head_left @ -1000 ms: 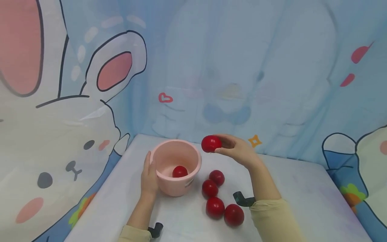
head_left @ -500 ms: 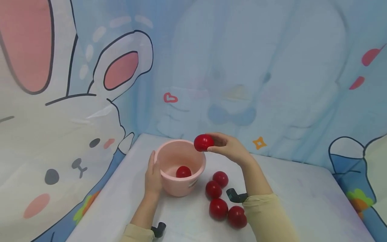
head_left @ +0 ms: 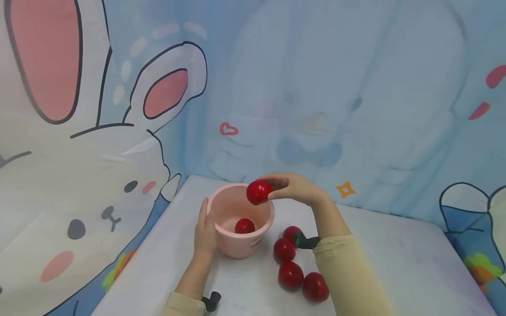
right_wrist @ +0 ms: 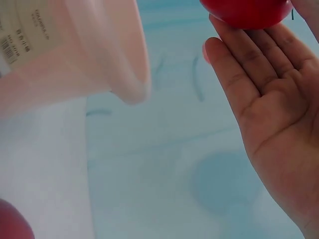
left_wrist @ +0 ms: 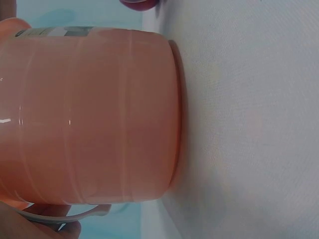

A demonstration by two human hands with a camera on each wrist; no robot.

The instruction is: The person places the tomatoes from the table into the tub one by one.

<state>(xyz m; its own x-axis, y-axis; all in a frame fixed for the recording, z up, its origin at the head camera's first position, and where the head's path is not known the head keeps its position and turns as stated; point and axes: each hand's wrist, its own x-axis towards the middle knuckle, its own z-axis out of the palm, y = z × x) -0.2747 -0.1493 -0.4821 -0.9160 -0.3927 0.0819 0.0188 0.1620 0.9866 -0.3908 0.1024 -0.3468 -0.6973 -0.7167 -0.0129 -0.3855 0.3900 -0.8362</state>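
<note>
A pink bucket (head_left: 237, 251) stands upright on the white table. My left hand (head_left: 205, 232) holds its left side, and the left wrist view shows fingers (left_wrist: 72, 229) at the bucket's pale handle (left_wrist: 65, 218). Above the right part of the bucket's mouth, my right hand (head_left: 294, 189) grips a glossy red round fruit (head_left: 258, 192) between thumb and fingers. Another red fruit (head_left: 244, 226) lies inside the bucket. In the right wrist view, the gripped fruit (right_wrist: 249, 12) is partly cut off at the top edge.
Several red fruits lie right of the bucket, among them one at the front (head_left: 315, 287) and one beside it (head_left: 290, 276). The right wrist camera (head_left: 307, 241) partly covers the farthest one. A blue cartoon curtain (head_left: 308, 87) hangs behind the table (head_left: 395, 263).
My right hand has carried the red fruit leftward, from right of the bucket to over its mouth. My left hand stays at the bucket. The head view has shifted slightly.
</note>
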